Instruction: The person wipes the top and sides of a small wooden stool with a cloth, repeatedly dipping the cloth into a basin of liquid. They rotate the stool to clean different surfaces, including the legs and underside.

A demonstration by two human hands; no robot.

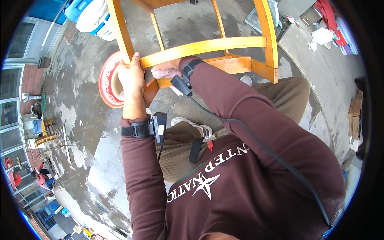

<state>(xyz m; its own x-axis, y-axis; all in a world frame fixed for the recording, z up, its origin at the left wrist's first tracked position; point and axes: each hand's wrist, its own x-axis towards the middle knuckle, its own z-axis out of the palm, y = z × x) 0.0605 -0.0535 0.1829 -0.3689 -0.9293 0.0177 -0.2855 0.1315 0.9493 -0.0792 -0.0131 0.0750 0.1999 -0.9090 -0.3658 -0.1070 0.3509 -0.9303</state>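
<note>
In front of me stands a varnished yellow-brown wooden chair frame [207, 45], with curved rails and slim bars. My left hand [132, 76] grips its left upright near the joint with the curved rail, thumb on top. Through the frame, below that rail, reaches my right hand [171, 64], partly hidden by the wood. It holds a crumpled pale pink cloth [166, 74] against or close to the lower left part of the frame. Beside my left hand, a red-and-white patterned basin [105, 87] with cloudy liquid sits on the floor.
White-and-blue buckets [97, 22] stand beyond the basin. A translucent plastic container [255, 22] lies past the chair's right side, near a raised concrete ledge [303, 51]. Wet patches mark the concrete floor [75, 105]. A person [43, 178] sits far off at left.
</note>
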